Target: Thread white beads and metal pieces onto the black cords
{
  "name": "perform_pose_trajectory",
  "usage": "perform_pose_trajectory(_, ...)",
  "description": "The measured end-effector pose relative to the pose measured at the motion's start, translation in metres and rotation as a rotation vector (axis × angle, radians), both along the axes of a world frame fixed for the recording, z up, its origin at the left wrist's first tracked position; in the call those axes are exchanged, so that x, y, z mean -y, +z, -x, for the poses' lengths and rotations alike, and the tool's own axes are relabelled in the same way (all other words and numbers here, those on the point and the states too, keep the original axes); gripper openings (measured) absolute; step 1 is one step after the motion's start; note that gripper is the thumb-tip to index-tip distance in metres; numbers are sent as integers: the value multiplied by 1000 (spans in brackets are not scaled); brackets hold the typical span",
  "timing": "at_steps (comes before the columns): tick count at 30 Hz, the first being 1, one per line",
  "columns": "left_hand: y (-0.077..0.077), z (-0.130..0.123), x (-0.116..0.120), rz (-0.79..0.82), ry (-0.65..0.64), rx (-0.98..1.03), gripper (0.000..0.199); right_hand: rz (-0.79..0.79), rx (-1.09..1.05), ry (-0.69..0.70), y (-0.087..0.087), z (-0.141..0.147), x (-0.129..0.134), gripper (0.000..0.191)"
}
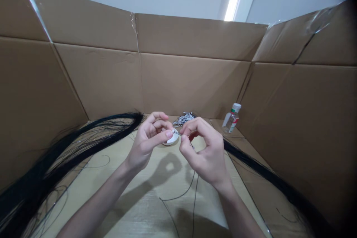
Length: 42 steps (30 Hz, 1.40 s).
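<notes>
My left hand (pixel 147 141) is closed in a pinch, thumb against forefinger, with other fingers curled loosely above. What it grips is too small to name. My right hand (pixel 206 152) faces it and pinches a thin dark cord (pixel 194 193). A short bit of the cord spans the narrow gap between the two sets of fingertips. Below my right hand the cord hangs in long strands toward the front of the board. Just behind the fingertips lies a round white dish-like thing (pixel 170 142), partly hidden by my left hand.
A pile of grey and white beaded pieces (pixel 184 118) lies at the back. A clear bottle (pixel 231 119) with a white cap stands back right. Long black hair-like strands (pixel 92 145) hang at both sides. Cardboard walls (pixel 195 81) enclose the pale board (pixel 134 193).
</notes>
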<state>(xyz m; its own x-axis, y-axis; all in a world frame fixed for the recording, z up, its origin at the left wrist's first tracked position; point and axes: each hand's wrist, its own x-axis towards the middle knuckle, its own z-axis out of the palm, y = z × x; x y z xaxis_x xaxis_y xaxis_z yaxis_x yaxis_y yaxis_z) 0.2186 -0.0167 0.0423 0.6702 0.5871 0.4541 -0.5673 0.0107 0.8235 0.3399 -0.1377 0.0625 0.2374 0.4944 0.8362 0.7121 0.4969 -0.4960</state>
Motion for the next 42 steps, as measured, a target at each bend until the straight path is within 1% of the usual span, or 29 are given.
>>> perform_pose_trajectory(2,4,2,1,32,-32,-18,34,-24,50,-1,0,-1,0,13)
perform_pose_trajectory(4,8,4,2,108,-82,-42,36,-45,89,7,0,-1,-1,13)
perform_pose_trajectory(8,13,4,4,262,-181,-114,38,-50,78,13,-1,0,-3,13)
perform_pose_trajectory(11,13,3,4,264,-187,-125,36,-43,55,-5,-1,0,-2,13)
perform_pose_trajectory(14,11,2,3,177,-166,-109,31,-13,62,-14,-1,-1,-1,14)
perform_pose_trajectory(18,6,1,0,44,-94,-77,27,62,25,6,0,-2,1,13)
perform_pose_trajectory(22,2,1,-1,-76,38,-50,31,167,-67,38,1,-4,1,11)
perform_pose_trajectory(26,2,2,3,-164,160,-41,28,255,-192,102,1,-5,0,11)
perform_pose_trajectory(30,3,2,3,-162,220,-33,29,325,-355,237,4,-10,-1,15)
perform_pose_trajectory(33,2,2,1,-144,282,-15,29,389,-437,347,6,-21,-1,26)
perform_pose_trajectory(35,2,2,-1,-139,342,4,30,514,-460,440,5,-30,0,33)
perform_pose_trajectory(37,2,2,-3,-139,401,22,31,688,-470,565,3,-36,0,36)
perform_pose_trajectory(38,3,2,-4,-141,423,29,31,754,-477,628,2,-38,0,37)
perform_pose_trajectory(39,3,2,-4,-144,438,34,32,788,-491,679,0,-38,-1,38)
perform_pose_trajectory(41,3,1,-4,-160,461,39,32,758,-533,722,-2,-33,-4,40)
perform_pose_trajectory(42,3,1,-4,-175,472,34,32,712,-552,710,-3,-29,-7,39)
